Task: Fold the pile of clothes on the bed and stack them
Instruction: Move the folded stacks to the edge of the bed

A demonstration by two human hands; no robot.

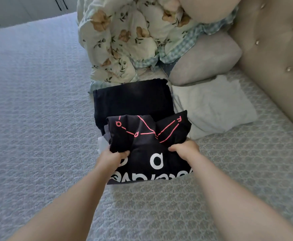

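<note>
At frame centre a black shirt point(147, 136) is pinched at its near fold by both hands — left hand point(115, 156), right hand point(185, 148) — its long axis crosswise, each hand equally near.

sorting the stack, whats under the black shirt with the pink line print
Under the black shirt with pink lines, held by the left hand and right hand, lies a black garment with white lettering. A grey-white edge peeks out at its left. Anything deeper is covered.

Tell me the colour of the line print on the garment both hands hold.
Pink-red lines on black, in the head view.
</note>
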